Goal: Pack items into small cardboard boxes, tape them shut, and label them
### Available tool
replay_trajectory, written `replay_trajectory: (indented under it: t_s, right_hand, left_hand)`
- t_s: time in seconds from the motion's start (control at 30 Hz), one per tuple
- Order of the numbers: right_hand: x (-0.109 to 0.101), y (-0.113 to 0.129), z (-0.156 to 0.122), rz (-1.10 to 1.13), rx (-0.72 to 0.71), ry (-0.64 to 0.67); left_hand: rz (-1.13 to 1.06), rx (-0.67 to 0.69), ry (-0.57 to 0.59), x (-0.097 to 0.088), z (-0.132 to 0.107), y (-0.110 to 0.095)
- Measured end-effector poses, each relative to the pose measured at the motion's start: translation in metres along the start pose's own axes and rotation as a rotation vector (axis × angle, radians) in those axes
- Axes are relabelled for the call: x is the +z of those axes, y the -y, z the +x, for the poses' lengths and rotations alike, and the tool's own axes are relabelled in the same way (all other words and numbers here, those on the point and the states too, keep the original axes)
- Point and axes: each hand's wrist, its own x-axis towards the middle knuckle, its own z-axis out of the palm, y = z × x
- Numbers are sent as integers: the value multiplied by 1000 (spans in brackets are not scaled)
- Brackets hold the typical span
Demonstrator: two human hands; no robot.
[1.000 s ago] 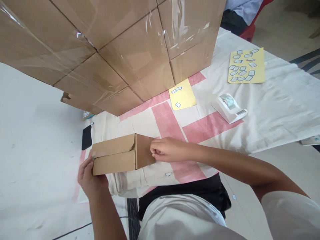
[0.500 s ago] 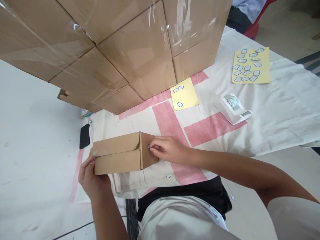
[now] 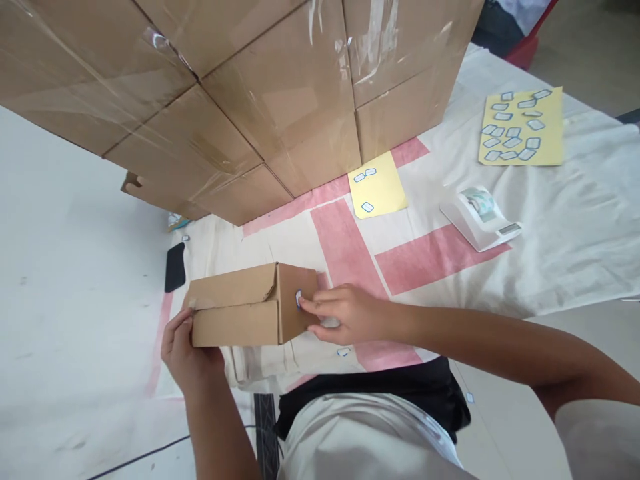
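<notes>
A small brown cardboard box (image 3: 235, 323) lies on its side in front of me, its flap seam facing up. My left hand (image 3: 186, 353) is closed around the box's left end, thumb and fingers at the corner. On the right end face sits a small white label with a blue border (image 3: 299, 299). The outstretched index finger of my right hand (image 3: 350, 313) touches that label; the other fingers are apart and hold nothing. A loose label (image 3: 343, 352) lies on the cloth below the right hand.
Taped cartons (image 3: 280, 87) form a tall stack behind the box. To the right are a yellow sheet with three labels (image 3: 385, 193), a white tape dispenser (image 3: 483, 220) and another yellow sheet with several labels (image 3: 547, 150). A black phone (image 3: 175, 268) lies at left.
The fingers of my right hand have opened from a pinch, and the label now shows flat on the box's end face under the index finger. My left hand keeps its hold.
</notes>
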Motion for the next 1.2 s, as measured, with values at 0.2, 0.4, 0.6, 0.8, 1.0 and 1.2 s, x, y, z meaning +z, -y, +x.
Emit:
replay_trajectory:
  t_s: [0.2,0.4,0.6,0.8,1.0,1.2]
  right_hand:
    - [-3,12,-4,-78,-34,260]
    - [2,19,1,86,322,68]
    - [-7,19,12,407,528,-29]
    - [-3,12,10,424,536,-16]
    - [-2,6,9,413,515,25]
    - [-4,6,9,537,590,17]
  left_hand:
    - [17,-42,-3,-7,6,2]
    - [25,23,-17,0,0,4]
    - [2,28,-7,10,-5,0]
    - [8,3,21,9,-6,-2]
    - [46,-3,-2,12,-6,-3]
    - [39,-13,-27,18,-8,-6]
